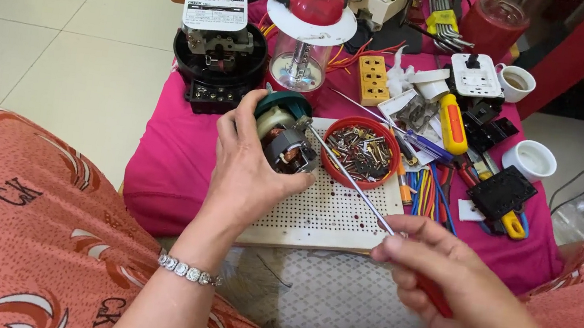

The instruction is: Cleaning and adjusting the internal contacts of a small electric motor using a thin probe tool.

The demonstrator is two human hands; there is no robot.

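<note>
While the left hand point(250, 170) grips the small motor point(284, 140) beside the red bowl point(361, 151), the screwdriver point(350, 179), pinched by the right hand point(455, 298), may slip off and gouge its windings.

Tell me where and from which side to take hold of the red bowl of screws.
Grip the red bowl by its rim, coming from above on its far right edge. It sits upright and full of loose screws on the perforated board, so a level lift suits it. The screwdriver shaft crosses its near left side, and the left hand with the small motor crowds that side.
</note>
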